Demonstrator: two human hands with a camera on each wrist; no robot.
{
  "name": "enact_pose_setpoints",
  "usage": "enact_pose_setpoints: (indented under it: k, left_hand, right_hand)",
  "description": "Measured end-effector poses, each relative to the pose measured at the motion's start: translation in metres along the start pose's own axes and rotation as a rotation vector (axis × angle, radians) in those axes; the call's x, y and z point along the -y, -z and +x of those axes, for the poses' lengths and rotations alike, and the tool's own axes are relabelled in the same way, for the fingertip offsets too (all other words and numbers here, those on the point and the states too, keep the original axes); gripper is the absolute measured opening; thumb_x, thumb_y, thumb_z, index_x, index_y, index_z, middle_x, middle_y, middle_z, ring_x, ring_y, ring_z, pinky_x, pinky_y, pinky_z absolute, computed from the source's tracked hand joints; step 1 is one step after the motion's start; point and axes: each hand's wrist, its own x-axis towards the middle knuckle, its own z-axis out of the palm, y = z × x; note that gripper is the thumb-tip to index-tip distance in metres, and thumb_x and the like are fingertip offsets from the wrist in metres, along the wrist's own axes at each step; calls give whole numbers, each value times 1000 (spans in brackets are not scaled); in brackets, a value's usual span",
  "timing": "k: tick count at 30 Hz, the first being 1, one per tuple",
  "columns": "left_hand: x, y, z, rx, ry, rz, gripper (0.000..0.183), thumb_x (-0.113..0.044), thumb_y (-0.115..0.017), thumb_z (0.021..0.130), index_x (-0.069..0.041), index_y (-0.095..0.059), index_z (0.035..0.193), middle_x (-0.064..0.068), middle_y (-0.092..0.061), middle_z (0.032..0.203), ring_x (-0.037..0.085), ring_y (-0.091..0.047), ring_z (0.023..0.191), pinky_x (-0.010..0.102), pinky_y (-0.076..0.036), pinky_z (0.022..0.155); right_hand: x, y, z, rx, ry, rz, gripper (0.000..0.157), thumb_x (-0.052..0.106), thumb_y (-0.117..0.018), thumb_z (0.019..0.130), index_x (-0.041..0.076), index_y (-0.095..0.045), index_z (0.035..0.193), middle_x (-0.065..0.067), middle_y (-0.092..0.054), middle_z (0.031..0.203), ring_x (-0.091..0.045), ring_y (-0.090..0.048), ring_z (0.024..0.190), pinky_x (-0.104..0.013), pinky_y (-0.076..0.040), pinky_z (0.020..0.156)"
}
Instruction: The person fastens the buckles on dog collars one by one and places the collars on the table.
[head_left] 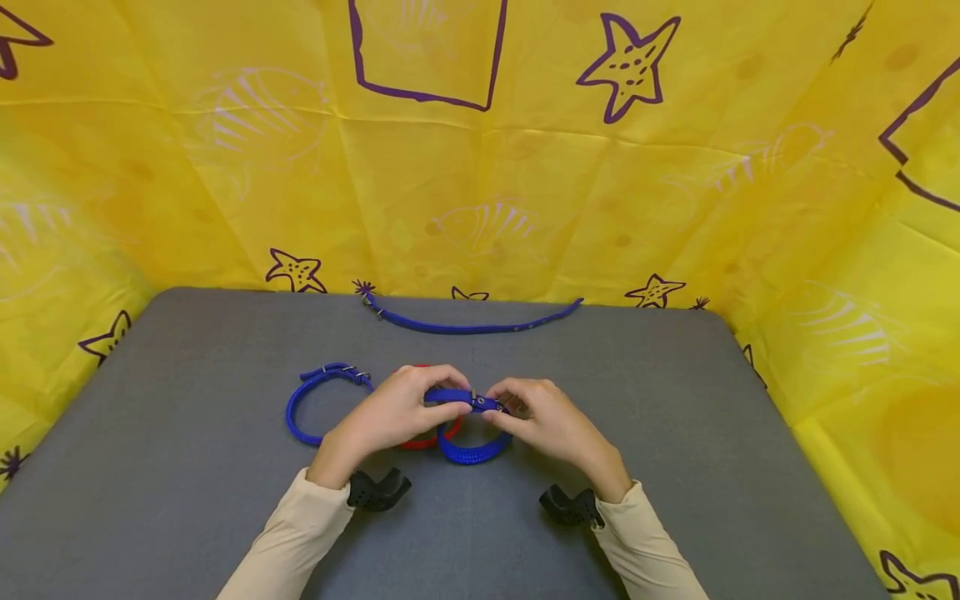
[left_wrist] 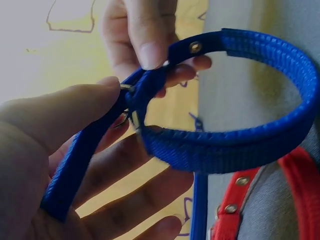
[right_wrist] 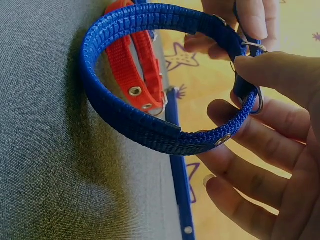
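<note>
Both hands hold a blue collar (head_left: 471,455), bent into a loop, just above the grey table. My left hand (head_left: 392,410) pinches the strap's free end beside the metal buckle (left_wrist: 127,88), between thumb and fingers. At the buckle, my right hand (head_left: 546,420) pinches the collar between thumb and forefinger; its other fingers are spread in the right wrist view. The padded part of the loop (right_wrist: 125,117) hangs toward the table, and metal eyelets show along the strap. A red collar (head_left: 417,445) lies behind, partly hidden by the left hand and the blue loop.
Left of the hands lies another blue collar (head_left: 294,417), fastened in a loop. A third blue collar (head_left: 465,328) stretches out along the back of the grey table (head_left: 645,375). Yellow printed cloth (head_left: 495,167) walls the table at the back and sides.
</note>
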Motion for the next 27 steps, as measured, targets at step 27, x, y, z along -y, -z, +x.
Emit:
enact_pose_setpoints:
  k: [27]
  left_hand:
    - [4, 11, -4, -16, 57, -20, 8, -26, -69, 94, -20, -69, 100, -3, -74, 89, 6, -58, 71, 24, -46, 66]
  right_hand:
    - [-4, 0, -1, 18, -83, -7, 21, 33, -68, 95, 14, -71, 105, 3, -72, 91, -5, -65, 79, -35, -56, 73]
